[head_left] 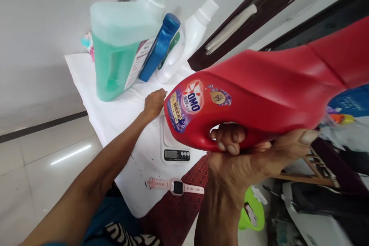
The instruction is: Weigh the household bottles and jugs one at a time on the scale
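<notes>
My right hand (245, 157) grips a large red OMO laundry detergent bottle (259, 84) by its handle, fingers curled through the opening. The bottle is tilted nearly flat, base to the left, neck running out of view at the right edge. Beneath its base, partly covered, a white digital scale (176, 161) lies on the white cloth. My left hand (155, 103) is closed beside the bottle's base, with its fingertips partly hidden; whether it touches the bottle I cannot tell.
A jug of green liquid (115, 57), a blue bottle (160, 48) and a white bottle (187, 42) stand at the back of the cloth-covered table (127, 123). A pink watch (176, 186) lies near the front edge. Right of the table is a lime-green object (253, 209).
</notes>
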Demonstrator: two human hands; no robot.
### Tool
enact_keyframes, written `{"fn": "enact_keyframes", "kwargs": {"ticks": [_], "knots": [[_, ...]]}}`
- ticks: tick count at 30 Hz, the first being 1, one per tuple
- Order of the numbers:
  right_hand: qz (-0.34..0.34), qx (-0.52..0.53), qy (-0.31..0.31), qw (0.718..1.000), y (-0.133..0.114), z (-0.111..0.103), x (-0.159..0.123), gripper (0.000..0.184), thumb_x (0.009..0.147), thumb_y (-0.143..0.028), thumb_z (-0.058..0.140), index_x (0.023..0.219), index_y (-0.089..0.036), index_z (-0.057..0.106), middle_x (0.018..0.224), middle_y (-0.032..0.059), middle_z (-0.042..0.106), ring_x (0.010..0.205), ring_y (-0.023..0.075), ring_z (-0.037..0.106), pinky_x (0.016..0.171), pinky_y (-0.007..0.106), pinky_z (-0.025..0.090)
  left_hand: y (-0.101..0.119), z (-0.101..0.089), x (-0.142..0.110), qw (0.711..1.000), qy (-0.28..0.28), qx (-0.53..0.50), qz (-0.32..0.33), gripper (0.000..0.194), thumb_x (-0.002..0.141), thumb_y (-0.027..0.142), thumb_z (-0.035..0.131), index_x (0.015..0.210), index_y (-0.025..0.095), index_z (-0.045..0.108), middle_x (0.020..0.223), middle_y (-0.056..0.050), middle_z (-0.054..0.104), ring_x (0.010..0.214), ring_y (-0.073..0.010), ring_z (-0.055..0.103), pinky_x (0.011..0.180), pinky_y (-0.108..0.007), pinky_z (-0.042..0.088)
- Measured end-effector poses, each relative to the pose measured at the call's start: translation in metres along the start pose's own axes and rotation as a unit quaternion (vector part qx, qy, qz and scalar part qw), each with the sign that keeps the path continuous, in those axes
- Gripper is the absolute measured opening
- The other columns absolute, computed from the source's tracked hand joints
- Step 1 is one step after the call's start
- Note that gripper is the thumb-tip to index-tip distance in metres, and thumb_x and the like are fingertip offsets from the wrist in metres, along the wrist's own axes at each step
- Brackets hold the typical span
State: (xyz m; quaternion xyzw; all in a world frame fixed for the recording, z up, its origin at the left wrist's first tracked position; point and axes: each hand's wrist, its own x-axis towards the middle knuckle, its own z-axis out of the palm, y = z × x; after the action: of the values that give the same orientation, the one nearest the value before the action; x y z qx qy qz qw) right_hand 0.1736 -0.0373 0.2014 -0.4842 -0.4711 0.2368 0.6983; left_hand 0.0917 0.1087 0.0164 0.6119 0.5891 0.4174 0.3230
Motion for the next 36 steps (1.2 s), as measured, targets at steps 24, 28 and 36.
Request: {"fn": "enact_keyframes", "kwargs": {"ticks": [24,28,36], "knots": [[0.072,0.001,0.009,0.997,0.059,-0.082,-0.006,0.069,0.087,-0.084,0.059,0.056,-0.024,0.047,0.041,-0.0074,0.037,0.031,0.0079,0.028,0.036,0.025,0.029,0.002,-0.006,-0.002,0.988,-0.03,0.151,0.027,0.047,0.112,0.045,0.038,0.086,0.022,0.07,0.091,-0.01,0.077,0.088,-0.028,0.069,0.084,-0.039,0.047],[0.063,0.004,0.003,0.998,0.061,-0.083,-0.006,0.067,0.089,-0.083,0.056,0.059,-0.024,0.049,0.044,-0.007,0.039,0.033,0.0096,0.031,0.038,0.027,0.032,0.004,-0.008,-0.002,0.985,-0.044,0.166,0.022,0.047,0.112,0.044,0.038,0.087,0.02,0.07,0.093,-0.011,0.077,0.089,-0.0275,0.068,0.085,-0.04,0.046],[0.032,-0.125,0.0,0.992,0.062,-0.112,-0.007,0.059,0.097,-0.079,0.053,0.078,-0.025,0.063,0.08,0.0001,0.066,0.081,0.0199,0.064,0.079,0.036,0.054,0.009,-0.011,-0.003,0.976,-0.052,0.211,0.025,0.047,0.11,0.04,0.035,0.088,0.02,0.071,0.099,-0.012,0.079,0.092,-0.028,0.068,0.083,-0.04,0.044]]}}
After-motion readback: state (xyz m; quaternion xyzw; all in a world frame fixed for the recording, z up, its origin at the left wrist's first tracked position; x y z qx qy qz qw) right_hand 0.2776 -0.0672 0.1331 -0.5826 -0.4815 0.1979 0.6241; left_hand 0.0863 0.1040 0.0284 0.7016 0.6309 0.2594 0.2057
